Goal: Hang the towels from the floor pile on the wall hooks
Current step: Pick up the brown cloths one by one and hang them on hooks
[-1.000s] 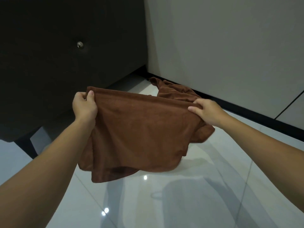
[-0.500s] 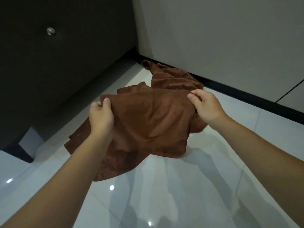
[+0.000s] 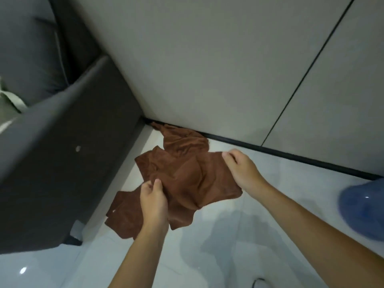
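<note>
I hold a brown towel (image 3: 193,181) between both hands above the glossy floor. My left hand (image 3: 153,201) pinches its near-left edge, and my right hand (image 3: 242,170) grips its right edge. The cloth sags in folds between them. More brown towels lie in a pile on the floor: one (image 3: 182,140) against the wall's base, another (image 3: 122,217) beside the dark furniture. No wall hooks are in view.
A dark grey upholstered bed frame or sofa (image 3: 52,163) fills the left side. A pale panelled wall (image 3: 228,69) with a black skirting strip (image 3: 291,154) runs behind the pile. A blue rounded object (image 3: 363,208) sits on the white tiles at right.
The towel was stretched wide and high a second ago; now my hands are lower and closer together and the cloth is bunched. The view has tilted up, showing more wall and furniture.
</note>
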{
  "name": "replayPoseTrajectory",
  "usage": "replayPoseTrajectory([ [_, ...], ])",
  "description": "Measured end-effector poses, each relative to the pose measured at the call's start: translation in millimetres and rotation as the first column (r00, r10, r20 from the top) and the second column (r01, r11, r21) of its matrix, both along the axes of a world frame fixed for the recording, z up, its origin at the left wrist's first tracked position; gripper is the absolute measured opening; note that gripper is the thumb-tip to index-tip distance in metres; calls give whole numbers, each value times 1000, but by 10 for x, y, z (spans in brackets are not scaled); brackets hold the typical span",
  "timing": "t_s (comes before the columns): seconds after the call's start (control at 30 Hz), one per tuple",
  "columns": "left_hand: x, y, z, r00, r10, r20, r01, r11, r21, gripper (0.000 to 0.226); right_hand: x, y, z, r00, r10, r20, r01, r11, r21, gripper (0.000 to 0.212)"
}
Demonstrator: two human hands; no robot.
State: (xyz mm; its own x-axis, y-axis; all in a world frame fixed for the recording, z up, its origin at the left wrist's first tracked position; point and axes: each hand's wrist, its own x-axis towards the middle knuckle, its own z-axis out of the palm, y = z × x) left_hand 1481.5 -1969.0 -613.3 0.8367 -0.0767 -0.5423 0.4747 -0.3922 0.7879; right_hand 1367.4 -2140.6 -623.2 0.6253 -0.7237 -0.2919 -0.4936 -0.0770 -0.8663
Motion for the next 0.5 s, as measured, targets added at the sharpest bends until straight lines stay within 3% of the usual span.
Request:
replayPoseTrajectory([
  [0.1,-455,-209,852,996,-84,27,83,995,52,27,-500,-68,948,999,-37,-33,39,997,64,32],
  [0.27,-1248,-642,2163,970,-242,10,242,964,-110,35,-1258,-243,2045,995,-87,-57,88,996,10,30],
  [0.37,-1533,-778,2490,922,-382,-65,364,911,-196,43,-1644,-303,2407,990,-135,-43,135,991,-11,26],
  [0.43,-1679,-858,2640,862,-490,-126,463,865,-194,69,-1927,-347,2621,980,-196,-31,195,980,-33,25],
  [0.5,-1832,-919,2750,800,-581,-149,553,811,-191,62,-2188,-360,2774,966,-256,-30,254,965,-66,27],
])
